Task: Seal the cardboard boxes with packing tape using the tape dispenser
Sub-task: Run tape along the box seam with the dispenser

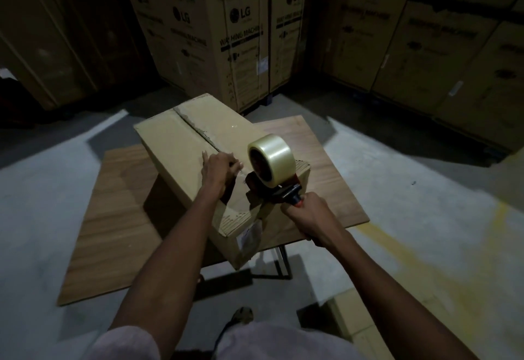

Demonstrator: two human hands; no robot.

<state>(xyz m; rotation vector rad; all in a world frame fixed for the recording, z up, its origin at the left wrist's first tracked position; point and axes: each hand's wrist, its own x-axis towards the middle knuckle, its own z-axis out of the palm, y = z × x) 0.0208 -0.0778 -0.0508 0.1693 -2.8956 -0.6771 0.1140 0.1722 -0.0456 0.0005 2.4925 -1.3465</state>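
Note:
A long brown cardboard box [175, 144] lies on a small wooden table [119, 218], its top seam running from the far end toward me. My left hand [218, 166] rests flat on the box top beside the seam, fingers fairly straight. A red and black tape dispenser [272, 189] carrying a clear tape roll [269, 155] sits on the near part of the seam. My right hand [309, 215] grips the dispenser's handle. Glossy tape shows along the far stretch of the seam.
Tall printed washing-machine cartons [226, 33] stand stacked behind and to the right [439, 47]. Grey concrete floor [425, 203] surrounds the table. Another cardboard box [354, 317] lies on the floor at the lower right, near my foot [242, 314].

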